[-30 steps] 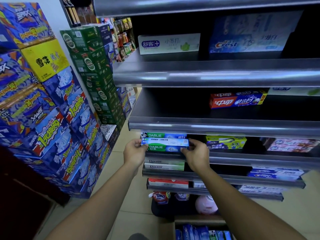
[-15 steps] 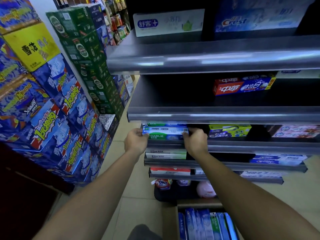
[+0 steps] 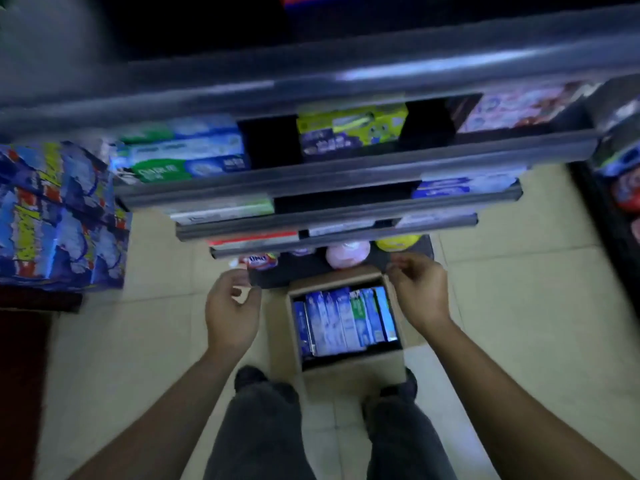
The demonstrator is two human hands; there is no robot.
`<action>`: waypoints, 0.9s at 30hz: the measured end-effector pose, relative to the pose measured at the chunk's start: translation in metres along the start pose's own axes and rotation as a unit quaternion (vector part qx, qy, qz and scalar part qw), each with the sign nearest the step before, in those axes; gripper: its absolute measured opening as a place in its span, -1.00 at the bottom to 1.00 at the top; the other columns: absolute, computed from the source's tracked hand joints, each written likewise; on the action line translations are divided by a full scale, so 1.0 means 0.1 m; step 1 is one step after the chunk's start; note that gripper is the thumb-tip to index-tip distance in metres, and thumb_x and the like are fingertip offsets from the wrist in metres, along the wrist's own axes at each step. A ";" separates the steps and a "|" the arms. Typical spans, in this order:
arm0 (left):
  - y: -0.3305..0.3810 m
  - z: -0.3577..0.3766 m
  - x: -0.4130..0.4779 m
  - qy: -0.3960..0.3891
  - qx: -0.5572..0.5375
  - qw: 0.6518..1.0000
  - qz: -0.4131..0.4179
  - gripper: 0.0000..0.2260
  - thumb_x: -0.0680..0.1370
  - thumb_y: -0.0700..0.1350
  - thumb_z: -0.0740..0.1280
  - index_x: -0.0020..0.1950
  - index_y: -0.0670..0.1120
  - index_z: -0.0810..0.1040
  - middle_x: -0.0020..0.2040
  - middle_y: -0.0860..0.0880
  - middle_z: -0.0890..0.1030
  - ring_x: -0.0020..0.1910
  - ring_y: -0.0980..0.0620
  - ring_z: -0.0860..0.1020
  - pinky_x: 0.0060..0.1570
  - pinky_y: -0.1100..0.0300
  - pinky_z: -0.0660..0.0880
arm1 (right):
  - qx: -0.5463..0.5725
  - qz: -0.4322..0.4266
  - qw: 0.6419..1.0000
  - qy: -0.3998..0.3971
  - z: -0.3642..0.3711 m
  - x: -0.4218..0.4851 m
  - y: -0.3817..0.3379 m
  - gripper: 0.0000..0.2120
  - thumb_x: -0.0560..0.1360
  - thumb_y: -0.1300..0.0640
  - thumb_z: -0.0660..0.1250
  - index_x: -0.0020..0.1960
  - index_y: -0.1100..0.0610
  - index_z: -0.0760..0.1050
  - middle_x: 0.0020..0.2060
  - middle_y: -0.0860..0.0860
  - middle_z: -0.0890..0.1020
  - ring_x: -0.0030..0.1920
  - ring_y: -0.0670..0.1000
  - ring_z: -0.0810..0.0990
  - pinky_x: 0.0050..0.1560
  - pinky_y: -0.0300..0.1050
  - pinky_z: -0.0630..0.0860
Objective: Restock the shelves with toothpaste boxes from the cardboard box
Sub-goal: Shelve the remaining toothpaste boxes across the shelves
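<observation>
1. On the floor tiles between the person's feet stood the cardboard box, open at the top, with blue, white and green toothpaste boxes packed upright side by side inside it.
2. Just beyond the cardboard box rose the shelves, their grey front rails stepped one above another; a stack of green-and-blue toothpaste cartons lay at the left end of an upper shelf, well above the cardboard box.
3. To the left of the cardboard box hovered the left hand, fingers loosely curled and holding nothing; to its right hovered the right hand, likewise half open and empty.
4. Far left of the cardboard box, blue printed cases were piled on the floor. A pink round pack sat on the lowest shelf, just behind the cardboard box.
5. Half a second earlier both hands had held a carton at the upper shelf; now they were empty and low, and the view had tipped down, badly blurred.
</observation>
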State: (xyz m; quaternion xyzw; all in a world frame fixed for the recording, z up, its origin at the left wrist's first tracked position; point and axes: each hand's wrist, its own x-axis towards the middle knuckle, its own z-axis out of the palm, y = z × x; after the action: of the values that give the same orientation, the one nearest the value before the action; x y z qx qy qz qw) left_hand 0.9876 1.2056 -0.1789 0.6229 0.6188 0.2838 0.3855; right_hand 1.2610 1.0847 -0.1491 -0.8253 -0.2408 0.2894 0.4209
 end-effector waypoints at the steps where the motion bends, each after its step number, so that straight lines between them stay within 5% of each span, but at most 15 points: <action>1: -0.10 0.22 -0.16 -0.033 -0.003 0.999 -0.040 -0.62 0.48 -0.38 0.44 -0.07 0.15 0.55 -0.16 0.18 0.62 -0.17 0.17 0.56 -0.07 0.26 0.49 | -0.009 0.031 0.999 -0.003 -0.10 0.05 0.24 -0.83 0.49 0.27 0.44 -0.08 0.00 0.64 -0.24 -0.09 0.70 -0.15 0.01 0.70 -0.03 -0.05 0.63; 3: -0.31 0.68 -0.46 -0.103 0.009 0.988 -0.117 -0.68 0.48 -0.36 0.44 -0.11 0.10 0.58 -0.23 0.14 0.64 -0.19 0.03 0.59 -0.06 0.17 0.52 | -0.010 0.102 0.995 -0.014 -0.24 0.13 0.72 -0.83 0.47 0.26 0.44 -0.13 -0.02 0.63 -0.24 0.04 0.71 -0.15 0.13 0.70 -0.03 0.08 0.63; 8: -0.88 1.78 -0.90 -0.212 0.106 0.944 -0.232 -0.86 0.47 -0.01 0.49 -0.04 0.12 0.57 -0.31 0.16 0.61 -0.33 0.27 0.56 -0.41 0.45 0.35 | -0.041 0.238 0.965 -0.106 -0.21 0.28 1.89 -0.84 0.47 0.19 0.46 0.05 0.13 0.67 -0.10 0.08 0.74 -0.07 0.15 0.70 0.10 0.13 0.63; 12: -1.46 2.53 -0.91 -0.266 0.169 0.906 -0.283 -0.56 0.50 0.09 0.46 0.35 0.08 0.47 -0.21 0.20 0.53 -0.50 0.26 0.51 -0.53 0.34 0.36 | -0.058 0.270 0.949 -0.150 0.12 0.32 2.65 -0.86 0.47 0.19 0.45 0.03 0.13 0.67 -0.09 0.11 0.73 -0.01 0.17 0.70 0.08 0.05 0.61; 14: -1.75 2.85 -0.80 -0.297 0.190 0.902 -0.248 -0.40 0.52 0.09 0.45 0.51 0.09 0.33 -0.05 0.15 0.57 -0.43 0.22 0.57 -0.47 0.27 0.42 | -0.058 0.288 0.944 -0.153 0.32 0.30 2.96 -0.94 0.46 0.17 0.46 -0.08 0.04 0.65 -0.10 0.09 0.74 0.00 0.17 0.70 0.12 0.07 0.61; 16: -2.01 3.17 -0.58 -0.322 0.216 0.901 -0.193 -0.31 0.52 0.12 0.45 0.58 0.12 0.22 0.29 -0.11 0.54 -0.15 -0.01 0.67 -0.26 0.20 0.48 | -0.054 0.304 0.940 -0.148 0.51 0.25 3.23 -0.90 0.44 0.12 0.46 -0.19 -0.06 0.60 -0.14 0.07 0.74 -0.02 0.17 0.70 0.12 0.09 0.60; 19: -2.32 3.61 -0.22 -0.353 0.258 0.893 -0.104 -0.23 0.53 0.13 0.45 0.63 0.13 0.12 0.54 -0.19 0.28 0.23 -0.23 0.58 0.07 0.11 0.52 | -0.044 0.318 0.936 -0.142 0.76 0.17 3.54 -0.93 0.43 0.14 0.44 -0.21 0.11 0.62 -0.23 0.12 0.72 -0.15 0.19 0.70 0.01 0.13 0.62; 23: -2.54 4.13 0.19 -0.391 0.284 0.875 -0.001 -0.11 0.48 0.02 0.54 0.67 -0.02 0.09 0.64 -0.15 0.08 0.55 -0.13 0.27 0.33 0.17 0.34 | -0.010 0.325 0.935 -0.141 0.96 0.11 3.78 -0.90 0.48 0.22 0.43 -0.21 0.19 0.60 -0.27 0.15 0.69 -0.21 0.19 0.69 -0.17 0.01 0.58; 27: -2.66 4.34 0.35 -0.436 0.329 0.838 0.009 -0.02 0.31 -0.01 0.65 0.62 -0.10 0.23 0.58 -0.14 0.28 0.50 -0.10 0.36 0.36 0.18 0.33 | -0.001 0.316 0.936 -0.156 1.02 0.01 3.87 -0.82 0.50 0.18 0.43 -0.27 -0.01 0.62 -0.27 0.07 0.70 -0.17 0.19 0.69 -0.07 0.12 0.61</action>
State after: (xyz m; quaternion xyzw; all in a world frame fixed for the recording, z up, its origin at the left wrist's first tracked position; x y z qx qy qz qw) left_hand 1.2044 1.1678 -0.6395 0.7775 0.4380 -0.2341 0.3857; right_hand 1.2520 0.9372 -0.5208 -0.8033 -0.0306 0.5328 0.2643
